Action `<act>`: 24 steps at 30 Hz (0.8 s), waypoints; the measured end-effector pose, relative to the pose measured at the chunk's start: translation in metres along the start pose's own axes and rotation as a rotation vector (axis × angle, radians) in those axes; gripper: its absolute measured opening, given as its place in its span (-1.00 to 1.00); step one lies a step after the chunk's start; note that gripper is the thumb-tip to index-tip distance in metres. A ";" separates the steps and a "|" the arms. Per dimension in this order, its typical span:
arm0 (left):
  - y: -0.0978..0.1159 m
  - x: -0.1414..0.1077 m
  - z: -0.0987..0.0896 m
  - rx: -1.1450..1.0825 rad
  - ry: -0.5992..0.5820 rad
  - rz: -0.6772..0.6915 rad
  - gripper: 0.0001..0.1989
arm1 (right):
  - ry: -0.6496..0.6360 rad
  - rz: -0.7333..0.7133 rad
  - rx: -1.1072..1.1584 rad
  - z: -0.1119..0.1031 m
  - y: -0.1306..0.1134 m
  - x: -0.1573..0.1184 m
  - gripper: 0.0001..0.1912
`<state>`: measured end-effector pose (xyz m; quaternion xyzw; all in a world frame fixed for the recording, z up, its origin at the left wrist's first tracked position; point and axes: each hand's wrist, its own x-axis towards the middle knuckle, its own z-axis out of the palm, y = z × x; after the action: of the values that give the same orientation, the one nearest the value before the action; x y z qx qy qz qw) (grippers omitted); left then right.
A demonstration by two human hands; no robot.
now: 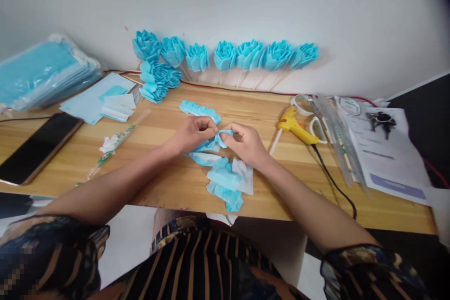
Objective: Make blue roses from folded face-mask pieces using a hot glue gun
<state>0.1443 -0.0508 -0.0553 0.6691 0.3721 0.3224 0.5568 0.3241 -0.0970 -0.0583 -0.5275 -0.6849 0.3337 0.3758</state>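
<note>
Between my two hands is a small blue petal of thin, fabric-like material. My left hand pinches its left side, fingers curled, and my right hand pinches its right side with thumb and forefinger. Just behind my left hand lies a row of blue petals. Under and in front of my hands, more loose blue pieces are heaped on the wooden table, with a whitish piece at their right.
Blue flowers on sticks lean on the wall. A yellow glue gun, papers and keys are at right. Blue sheets, a phone, a plastic wrapper and a bagged blue stack are at left.
</note>
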 end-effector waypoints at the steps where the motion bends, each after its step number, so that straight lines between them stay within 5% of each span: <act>1: 0.001 0.000 0.000 -0.018 0.006 -0.015 -0.78 | -0.003 -0.001 0.004 0.000 0.000 0.000 -0.81; 12: 0.002 0.002 -0.004 -0.184 0.013 -0.135 -0.75 | 0.004 -0.082 -0.010 -0.003 0.002 0.000 -0.82; 18: 0.003 0.003 -0.008 -0.175 0.030 -0.169 -0.74 | 0.083 -0.016 0.181 -0.005 0.013 0.000 -0.68; 21: 0.004 0.004 -0.008 -0.233 0.027 -0.201 -0.74 | 0.134 -0.141 0.084 -0.010 0.014 0.001 -0.65; 24: 0.000 0.004 -0.008 -0.302 -0.002 -0.203 -0.72 | 0.105 -0.415 -0.168 -0.015 0.013 0.002 -0.55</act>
<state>0.1400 -0.0431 -0.0539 0.5374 0.3843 0.3161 0.6809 0.3428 -0.0914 -0.0617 -0.4211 -0.7838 0.1632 0.4263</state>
